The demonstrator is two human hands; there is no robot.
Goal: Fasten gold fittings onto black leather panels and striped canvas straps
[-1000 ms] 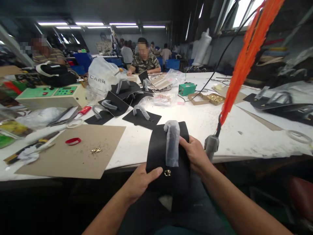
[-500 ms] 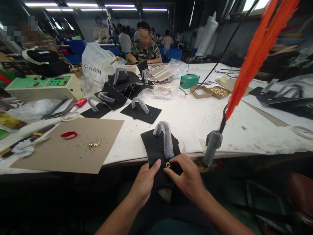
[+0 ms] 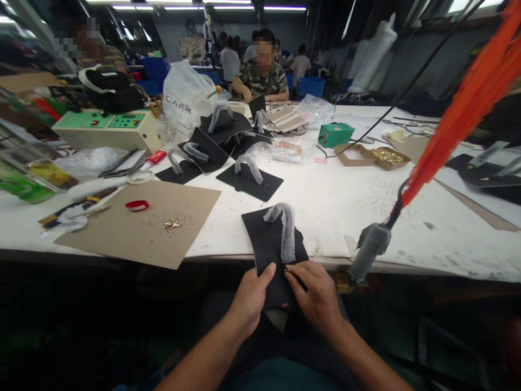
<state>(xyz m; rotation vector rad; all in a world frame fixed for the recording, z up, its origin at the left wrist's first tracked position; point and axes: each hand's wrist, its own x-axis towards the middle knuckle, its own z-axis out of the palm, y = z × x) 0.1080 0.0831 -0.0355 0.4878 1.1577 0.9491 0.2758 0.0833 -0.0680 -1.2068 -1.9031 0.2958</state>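
One black panel is sitting clamped in my far-off left hand by the tabletop's near edge. My right hand is pinching a gold fitting below the wrapped handle.

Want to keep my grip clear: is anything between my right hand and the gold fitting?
Nothing visible: your right hand is on the gold fitting; your left hand holds the black panel beside it.

Workshop; workbench, boxed metal fittings
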